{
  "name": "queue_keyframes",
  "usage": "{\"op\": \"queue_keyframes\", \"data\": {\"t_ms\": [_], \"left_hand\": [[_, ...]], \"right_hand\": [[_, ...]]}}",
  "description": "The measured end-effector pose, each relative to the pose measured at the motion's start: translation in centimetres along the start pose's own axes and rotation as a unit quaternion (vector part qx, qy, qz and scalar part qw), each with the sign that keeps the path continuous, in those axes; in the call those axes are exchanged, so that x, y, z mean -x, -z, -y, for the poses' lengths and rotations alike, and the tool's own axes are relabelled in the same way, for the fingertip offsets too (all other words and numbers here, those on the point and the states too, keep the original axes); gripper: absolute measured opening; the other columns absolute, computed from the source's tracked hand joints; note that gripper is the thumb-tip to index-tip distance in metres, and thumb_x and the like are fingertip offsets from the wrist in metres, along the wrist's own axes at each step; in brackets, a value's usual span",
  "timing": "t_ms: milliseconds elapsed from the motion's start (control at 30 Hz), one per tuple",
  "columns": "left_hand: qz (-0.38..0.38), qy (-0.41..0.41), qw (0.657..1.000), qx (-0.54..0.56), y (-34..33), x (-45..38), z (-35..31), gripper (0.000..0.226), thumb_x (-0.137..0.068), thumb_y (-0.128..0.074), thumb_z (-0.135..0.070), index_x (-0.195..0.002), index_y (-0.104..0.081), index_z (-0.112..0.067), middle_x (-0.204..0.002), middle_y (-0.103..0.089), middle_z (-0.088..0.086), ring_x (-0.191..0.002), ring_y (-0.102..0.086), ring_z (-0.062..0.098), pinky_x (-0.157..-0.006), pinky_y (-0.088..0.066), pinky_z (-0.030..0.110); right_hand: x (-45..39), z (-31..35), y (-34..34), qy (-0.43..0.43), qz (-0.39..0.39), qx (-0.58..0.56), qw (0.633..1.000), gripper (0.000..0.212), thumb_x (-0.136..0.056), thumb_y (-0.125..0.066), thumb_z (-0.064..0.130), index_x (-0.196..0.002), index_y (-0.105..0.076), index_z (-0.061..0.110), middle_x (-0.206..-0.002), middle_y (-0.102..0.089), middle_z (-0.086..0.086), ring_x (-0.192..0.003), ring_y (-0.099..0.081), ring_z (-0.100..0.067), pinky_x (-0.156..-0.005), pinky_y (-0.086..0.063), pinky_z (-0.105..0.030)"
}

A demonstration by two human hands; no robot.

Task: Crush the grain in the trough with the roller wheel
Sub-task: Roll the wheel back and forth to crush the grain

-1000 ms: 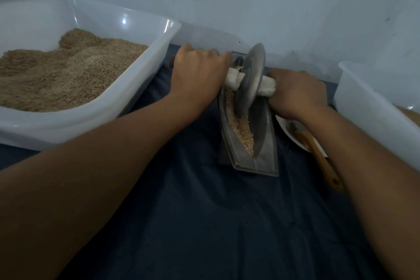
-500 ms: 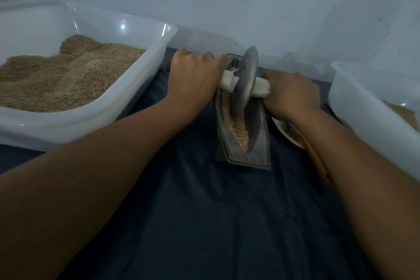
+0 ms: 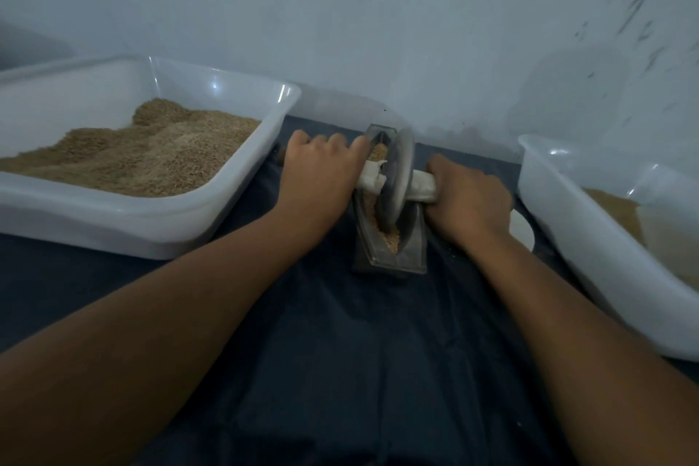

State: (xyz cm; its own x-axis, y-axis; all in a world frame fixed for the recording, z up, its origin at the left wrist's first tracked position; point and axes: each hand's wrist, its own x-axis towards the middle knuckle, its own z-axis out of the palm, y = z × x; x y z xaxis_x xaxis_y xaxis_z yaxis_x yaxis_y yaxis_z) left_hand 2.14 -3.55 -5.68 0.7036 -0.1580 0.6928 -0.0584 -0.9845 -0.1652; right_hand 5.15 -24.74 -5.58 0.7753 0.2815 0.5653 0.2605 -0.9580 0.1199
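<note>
Flanking the trough (image 3: 410, 253), grain-filled tubs (image 3: 151, 238) stand either side

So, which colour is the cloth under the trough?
Dark navy blue cloth, seen in the head view.

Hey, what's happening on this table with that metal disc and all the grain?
A person is crushing grain in a narrow metal trough. Their left hand and right hand each grip one end of the cloth-wrapped axle of a roller wheel, which stands upright in the trough on the grain. A big white tub of grain sits to the left.
</note>
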Motion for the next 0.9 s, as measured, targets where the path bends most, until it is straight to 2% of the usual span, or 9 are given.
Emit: {"op": "queue_keyframes", "data": {"t_ms": [67, 233, 367, 467, 533, 600, 767, 900], "left_hand": [[0.007, 0.001, 1.0, -0.001, 0.4, 0.2, 0.0, 0.026, -0.081, -0.064, -0.013, -0.1, -0.049, -0.023, -0.082, -0.058, -0.001, -0.072, -0.058, 0.023, -0.07, -0.032, 0.036], [0.031, -0.001, 0.999, -0.012, 1.6, 0.4, -0.3, 0.033, -0.079, -0.067, -0.013, -0.104, -0.049, -0.023, -0.084, -0.057, -0.001, -0.074, -0.057, 0.022, -0.071, -0.031, 0.035], [0.038, -0.008, 0.999, -0.013, 2.0, 0.5, -0.3, 0.038, -0.077, -0.069, -0.013, -0.106, -0.046, -0.023, -0.085, -0.055, -0.002, -0.07, -0.045, 0.02, -0.071, -0.03, 0.035], [0.041, -0.011, 0.999, -0.013, 2.0, 0.5, -0.2, 0.038, -0.078, -0.07, -0.015, -0.106, -0.045, -0.023, -0.085, -0.056, -0.001, -0.07, -0.041, 0.02, -0.072, -0.031, 0.035], [0.04, -0.01, 0.999, -0.012, 1.8, 0.4, -0.2, 0.036, -0.079, -0.069, -0.014, -0.106, -0.046, -0.022, -0.084, -0.056, -0.001, -0.069, -0.044, 0.02, -0.072, -0.032, 0.035], [0.042, -0.009, 0.999, -0.014, 1.7, 0.2, -0.3, 0.034, -0.081, -0.069, -0.014, -0.105, -0.047, -0.022, -0.082, -0.055, -0.002, -0.069, -0.047, 0.02, -0.071, -0.032, 0.035], [0.047, -0.005, 0.999, -0.009, 0.7, -0.2, 0.0, 0.029, -0.083, -0.068, -0.014, -0.102, -0.049, -0.022, -0.079, -0.054, -0.002, -0.068, -0.05, 0.02, -0.07, -0.033, 0.035], [0.039, -0.006, 0.999, -0.001, -0.3, -0.7, 0.2, 0.026, -0.086, -0.066, -0.017, -0.095, -0.043, -0.024, -0.076, -0.05, -0.003, -0.065, -0.048, 0.02, -0.069, -0.032, 0.035]], "right_hand": [[0.6, 0.3, 0.5, -0.003, -0.005, 0.001, 1.0, 0.028, -0.079, -0.069, 0.03, -0.083, -0.042, 0.026, -0.06, -0.03, 0.013, -0.048, -0.023, -0.01, -0.051, -0.021, -0.028], [2.0, 0.8, 1.3, -0.021, -0.018, -0.019, 0.999, 0.024, -0.082, -0.066, 0.028, -0.083, -0.042, 0.025, -0.062, -0.031, 0.012, -0.056, -0.036, -0.02, -0.058, -0.023, -0.033], [2.4, 0.9, 1.5, -0.031, -0.018, -0.018, 0.999, 0.022, -0.083, -0.065, 0.029, -0.085, -0.043, 0.025, -0.068, -0.042, 0.011, -0.06, -0.04, -0.021, -0.061, -0.024, -0.034], [2.4, 0.8, 1.3, -0.03, -0.027, -0.011, 0.999, 0.025, -0.081, -0.066, 0.028, -0.082, -0.042, 0.025, -0.063, -0.036, 0.012, -0.053, -0.034, -0.017, -0.056, -0.019, -0.031], [2.3, 0.7, 1.1, -0.025, -0.034, -0.003, 0.999, 0.028, -0.079, -0.069, 0.027, -0.08, -0.041, 0.025, -0.059, -0.031, 0.013, -0.048, -0.025, -0.009, -0.053, -0.009, -0.028], [2.0, 0.6, 0.9, -0.023, -0.029, 0.003, 0.999, 0.027, -0.079, -0.068, 0.028, -0.078, -0.041, 0.025, -0.057, -0.031, 0.013, -0.047, -0.024, -0.005, -0.052, -0.007, -0.027], [0.4, -0.1, -0.2, -0.036, 0.018, 0.003, 0.999, 0.016, -0.082, -0.062, 0.034, -0.084, -0.047, 0.028, -0.059, -0.042, 0.01, -0.049, -0.034, -0.012, -0.048, -0.023, -0.024], [-1.2, -0.5, -0.4, -0.029, 0.082, 0.006, 0.996, 0.011, -0.083, -0.057, 0.039, -0.09, -0.051, 0.032, -0.069, -0.049, 0.009, -0.057, -0.042, -0.017, -0.052, -0.033, -0.029]]}}
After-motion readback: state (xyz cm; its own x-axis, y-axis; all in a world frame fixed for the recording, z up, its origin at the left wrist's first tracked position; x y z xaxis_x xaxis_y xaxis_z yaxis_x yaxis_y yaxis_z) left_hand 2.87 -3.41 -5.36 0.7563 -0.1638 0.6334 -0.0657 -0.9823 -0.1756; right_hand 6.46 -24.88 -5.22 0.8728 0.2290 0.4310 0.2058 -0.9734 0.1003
